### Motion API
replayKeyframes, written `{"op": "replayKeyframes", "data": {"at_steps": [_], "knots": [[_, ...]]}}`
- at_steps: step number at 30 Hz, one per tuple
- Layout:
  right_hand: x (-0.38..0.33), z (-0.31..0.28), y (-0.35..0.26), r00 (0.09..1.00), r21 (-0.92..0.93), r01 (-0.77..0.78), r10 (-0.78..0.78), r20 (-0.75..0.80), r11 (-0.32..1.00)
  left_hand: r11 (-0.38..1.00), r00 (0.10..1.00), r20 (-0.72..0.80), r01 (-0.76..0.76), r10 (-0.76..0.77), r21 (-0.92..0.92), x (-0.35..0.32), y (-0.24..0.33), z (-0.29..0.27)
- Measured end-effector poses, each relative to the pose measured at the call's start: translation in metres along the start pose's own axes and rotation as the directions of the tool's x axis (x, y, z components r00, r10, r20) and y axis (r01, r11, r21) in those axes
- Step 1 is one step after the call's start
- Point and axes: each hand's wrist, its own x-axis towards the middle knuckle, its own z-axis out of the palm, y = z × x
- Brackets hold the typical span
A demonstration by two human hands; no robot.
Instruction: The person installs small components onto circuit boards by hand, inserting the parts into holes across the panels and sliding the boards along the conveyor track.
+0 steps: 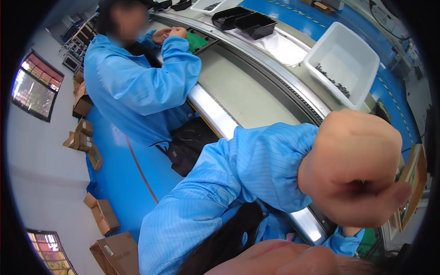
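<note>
My left hand (353, 165) is raised close to the camera, its blue sleeve bent at the elbow. The fingers are curled into a fist with the thumb alongside. A dark gap shows between them, and whatever may be inside cannot be made out. Below it, mostly covered by the left hand, my right hand (352, 231) shows only a small part beside a blue cuff. Its fingers are hidden. Close to that cuff lies a green circuit board (368, 242), partly cut off by the dark rim of the picture.
A co-worker in a blue coat (133, 78) handles a green board (196, 42) on the conveyor line (243, 87). Across the line stand a white bin (343, 55) of small dark parts and black trays (255, 25). Cardboard boxes (103, 215) line the wall; a wooden-edged frame (415, 183) stands right.
</note>
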Motion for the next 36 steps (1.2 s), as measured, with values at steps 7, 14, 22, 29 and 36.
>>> {"op": "replayKeyframes", "data": {"at_steps": [7,14,22,29,36], "knots": [[0.001,0.017,-0.003,0.997,0.007,0.023,-0.023,0.071,1.000,0.983,0.960,-0.211,-0.178,0.183,0.041,0.001,0.001,0.002],[0.000,0.014,0.000,0.991,0.004,-0.004,0.004,0.137,1.000,0.961,0.902,-0.373,-0.265,0.219,-0.075,0.005,0.004,0.011],[-0.002,0.010,0.002,0.982,-0.036,-0.035,0.041,0.185,0.999,0.936,0.916,-0.231,-0.348,0.327,-0.055,0.000,-0.004,0.005],[0.003,0.014,-0.002,0.988,-0.074,0.016,-0.004,0.153,0.997,0.947,0.928,-0.236,-0.312,0.288,-0.073,-0.017,-0.019,0.012],[0.005,0.016,-0.007,0.993,-0.140,0.099,-0.089,0.078,0.985,0.942,0.931,-0.243,-0.308,0.271,-0.131,-0.015,-0.012,0.015]]}}
